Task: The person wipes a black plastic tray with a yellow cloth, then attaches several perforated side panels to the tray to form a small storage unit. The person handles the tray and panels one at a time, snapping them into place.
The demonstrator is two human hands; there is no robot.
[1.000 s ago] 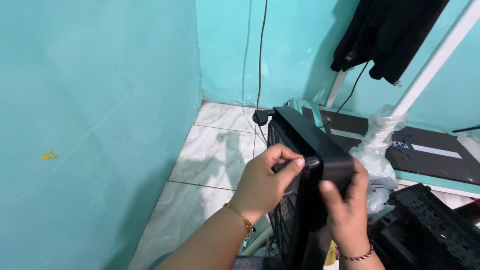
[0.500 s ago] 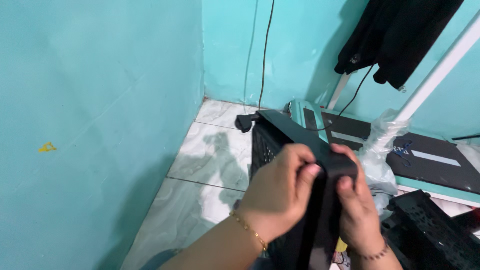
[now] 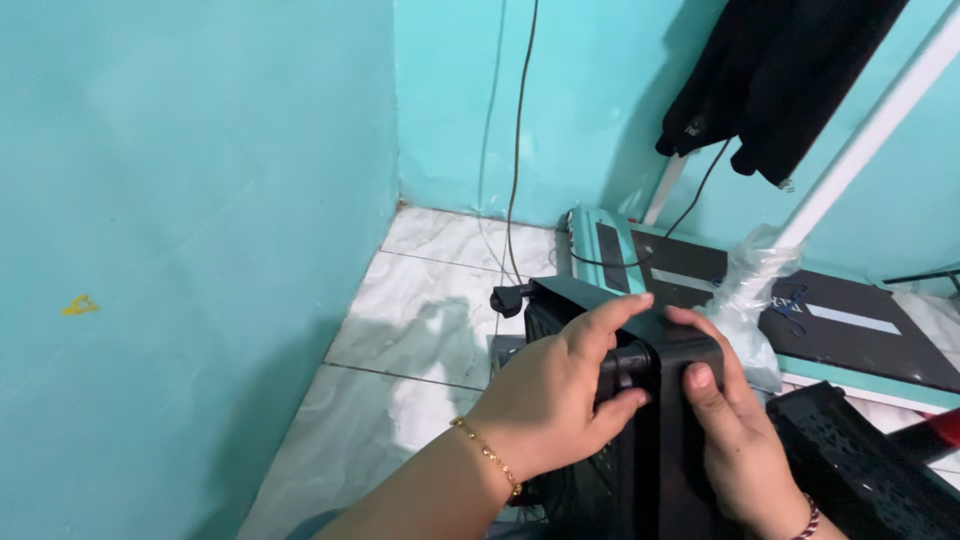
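A person's left hand and right hand grip the top end of a black computer case standing upright on a white marbled tile floor, in the corner of a turquoise wall. The left fingers curl over its upper edge; the right fingers wrap the other side, thumb pressed on the front. A black cable hangs down the wall behind, near dark clothing on a white pole.

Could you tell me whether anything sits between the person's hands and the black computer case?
Nothing visible does: the left hand and the right hand both rest directly on the black computer case, at its near top corner.
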